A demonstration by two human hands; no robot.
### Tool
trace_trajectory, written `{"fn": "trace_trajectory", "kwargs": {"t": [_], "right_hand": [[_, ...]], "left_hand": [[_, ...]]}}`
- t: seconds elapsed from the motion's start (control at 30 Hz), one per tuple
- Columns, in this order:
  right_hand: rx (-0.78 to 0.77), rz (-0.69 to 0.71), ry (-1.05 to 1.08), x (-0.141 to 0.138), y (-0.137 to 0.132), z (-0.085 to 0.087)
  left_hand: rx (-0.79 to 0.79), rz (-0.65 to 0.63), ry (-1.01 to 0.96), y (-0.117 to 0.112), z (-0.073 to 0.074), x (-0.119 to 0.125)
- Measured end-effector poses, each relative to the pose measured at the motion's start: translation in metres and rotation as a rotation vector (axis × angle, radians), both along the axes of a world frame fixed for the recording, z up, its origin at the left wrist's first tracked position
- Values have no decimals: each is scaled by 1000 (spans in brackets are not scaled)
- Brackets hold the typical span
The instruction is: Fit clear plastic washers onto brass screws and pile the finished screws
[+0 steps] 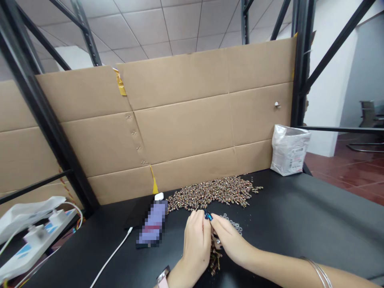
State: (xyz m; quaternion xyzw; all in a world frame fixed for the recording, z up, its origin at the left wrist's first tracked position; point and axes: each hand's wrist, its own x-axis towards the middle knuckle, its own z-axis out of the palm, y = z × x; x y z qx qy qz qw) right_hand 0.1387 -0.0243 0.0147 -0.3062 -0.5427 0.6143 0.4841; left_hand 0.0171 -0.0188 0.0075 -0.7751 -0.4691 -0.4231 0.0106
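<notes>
My left hand [196, 238] and my right hand [232, 242] meet over the black table, fingers curled in and thumbs close together. Whatever is pinched between their fingertips is hidden or too small to make out. Below and between my palms lies a small heap of brass-coloured screws [215, 260], partly covered by my hands. Flat grey washers [237, 227] are spread just beyond my right hand. A wide pile of similar small screws [213, 192] lies farther back, in front of the cardboard.
A cardboard panel [183, 128] closes off the back of the black table [288, 224]. To the left are a phone with a blurred screen [153, 224], a white cable [111, 256] and a power strip [39, 244]. A white plastic bag [289, 152] stands at the back right.
</notes>
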Motion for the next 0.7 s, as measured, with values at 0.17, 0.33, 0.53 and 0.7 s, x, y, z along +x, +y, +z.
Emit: {"fn": "trace_trajectory", "kwargs": {"t": [0.17, 0.33, 0.53, 0.7], "right_hand": [[-215, 55, 144, -2, -6, 7], [-304, 25, 208, -2, -9, 9], [-225, 23, 286, -4, -9, 5], [-215, 10, 296, -4, -10, 3]], "left_hand": [[69, -1, 74, -4, 9, -2], [80, -35, 154, -6, 15, -3], [45, -57, 15, -7, 12, 2], [68, -46, 18, -10, 12, 1]]}}
